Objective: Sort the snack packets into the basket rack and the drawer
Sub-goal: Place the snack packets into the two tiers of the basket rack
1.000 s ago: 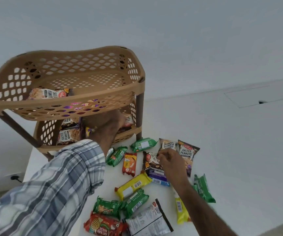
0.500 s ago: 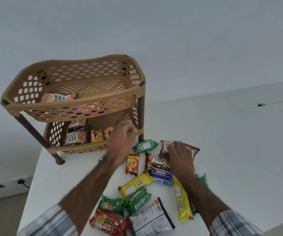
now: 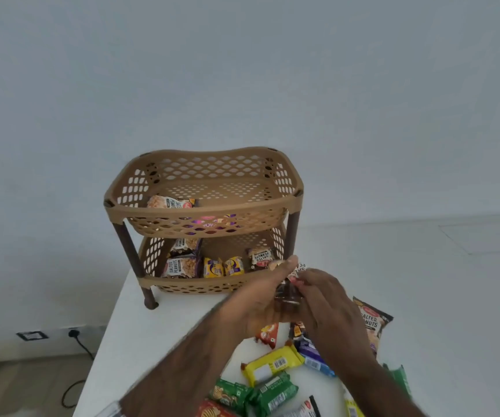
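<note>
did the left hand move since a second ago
Yes. The left hand has pulled out of the rack's lower basket, toward the camera, and now holds a peanut packet by the front right leg.

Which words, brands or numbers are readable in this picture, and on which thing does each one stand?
"SALTED PEANUTS": left peanut packet in the lower basket.
"SALTED PEANUTS": right peanut packet, same basket.
"SALTED ...NUTS", partly covered: brown packet on the table.
Too blurred or small: upper-basket packet, held packet, barcode digits on the yellow packet.
</note>
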The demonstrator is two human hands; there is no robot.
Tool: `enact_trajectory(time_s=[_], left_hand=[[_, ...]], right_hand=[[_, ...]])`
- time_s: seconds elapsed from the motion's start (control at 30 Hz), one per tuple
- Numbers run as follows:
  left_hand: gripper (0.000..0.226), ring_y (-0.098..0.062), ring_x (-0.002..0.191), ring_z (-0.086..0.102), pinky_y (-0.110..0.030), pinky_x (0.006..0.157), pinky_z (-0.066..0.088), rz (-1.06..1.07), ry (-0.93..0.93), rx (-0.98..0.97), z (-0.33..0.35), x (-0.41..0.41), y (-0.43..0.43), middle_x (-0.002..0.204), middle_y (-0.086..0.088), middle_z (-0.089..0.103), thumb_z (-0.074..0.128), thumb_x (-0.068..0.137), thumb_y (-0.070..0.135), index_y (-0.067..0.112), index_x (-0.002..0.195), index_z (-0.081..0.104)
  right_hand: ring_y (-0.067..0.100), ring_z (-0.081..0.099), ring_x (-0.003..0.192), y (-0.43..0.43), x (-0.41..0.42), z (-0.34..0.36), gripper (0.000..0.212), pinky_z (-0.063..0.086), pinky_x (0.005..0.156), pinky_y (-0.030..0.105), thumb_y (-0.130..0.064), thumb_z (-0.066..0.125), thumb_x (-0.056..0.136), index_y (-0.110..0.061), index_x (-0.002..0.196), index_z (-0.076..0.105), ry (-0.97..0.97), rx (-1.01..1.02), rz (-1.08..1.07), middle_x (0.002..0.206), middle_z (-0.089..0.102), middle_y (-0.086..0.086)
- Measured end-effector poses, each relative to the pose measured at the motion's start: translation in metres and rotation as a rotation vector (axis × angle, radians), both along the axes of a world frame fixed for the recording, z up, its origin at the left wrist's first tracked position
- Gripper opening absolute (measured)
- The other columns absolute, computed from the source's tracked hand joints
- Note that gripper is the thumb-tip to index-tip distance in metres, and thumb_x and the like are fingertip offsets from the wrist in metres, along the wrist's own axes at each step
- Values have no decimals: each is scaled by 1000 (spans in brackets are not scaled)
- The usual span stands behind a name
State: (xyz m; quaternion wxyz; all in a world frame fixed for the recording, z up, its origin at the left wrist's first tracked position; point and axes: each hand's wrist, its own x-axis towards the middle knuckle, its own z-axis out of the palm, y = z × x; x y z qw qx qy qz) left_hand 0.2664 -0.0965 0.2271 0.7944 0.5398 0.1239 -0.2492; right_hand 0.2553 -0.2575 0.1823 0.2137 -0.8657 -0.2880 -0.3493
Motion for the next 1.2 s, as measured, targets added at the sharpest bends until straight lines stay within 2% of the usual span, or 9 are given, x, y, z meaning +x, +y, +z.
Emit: enact_trajectory(time_s=[0.17,0.37,0.47,0.6,0.73,0.87,0.93,1.07,1.2], left_hand=[[29,-27,89,75,-37,74,63,119,-143,169,65,-10,44,103,-16,76,69,91,12,2,117,63],[25,-16,71,76,-26,56,60,288,-418,579,142,42,90,92,-2,77,70,92,13,10,117,64],[31,-14,83,72,-31,75,58,282,-508,861,150,103,106,111,-2,75,75,90,24,15,118,65],[45,-20,94,69,-35,76,58,-188,-457,1177,137,166,112,124,-8,67,67,96,18,16,139,54],[28,-28,110,66,-45,101,51,-540,-371,1285,126,187,93,117,-7,72,61,100,23,21,127,65],[35,-21,97,68,-27,74,55,-628,-433,1395,114,195,72,116,-7,70,61,99,16,14,135,62],[43,-18,95,67,-29,73,56,-601,-492,1484,106,194,65,125,-7,67,61,98,14,21,140,56],[48,-26,132,50,-38,104,41,-381,-810,1581,100,172,61,151,-4,49,59,100,27,28,147,48],[46,-16,142,37,-37,115,30,156,-1150,1334,85,88,56,153,4,43,53,102,39,29,146,47]], right_hand=[[23,56,124,15,-16,22,29,37,107,18,-21,56,99,-3,117,70,-50,112,79,129,63,12],[12,62,108,6,-23,-7,26,57,78,26,-25,55,96,-13,115,68,174,156,74,118,64,-3],[6,60,104,-2,-25,-26,28,58,74,26,-19,63,90,-20,118,65,295,93,72,114,63,-9],[2,57,97,-15,-28,-37,31,49,75,17,-19,64,90,-27,120,60,396,46,61,108,63,-14],[3,56,87,-31,-27,-54,20,53,65,26,-28,51,94,-32,111,59,479,6,28,97,62,-16],[9,60,91,-42,-25,-71,21,54,70,28,-28,51,94,-29,111,65,571,-16,-57,100,65,-13],[11,60,99,-45,-24,-78,25,52,77,27,-26,54,95,-26,117,66,622,-26,-96,107,64,-11],[15,54,112,-48,-24,-93,33,46,88,27,-27,51,99,-23,129,62,716,-92,-104,119,62,-5],[20,55,115,-44,-37,-111,36,48,92,33,-36,52,97,-21,127,64,747,-148,-79,119,64,-3]])
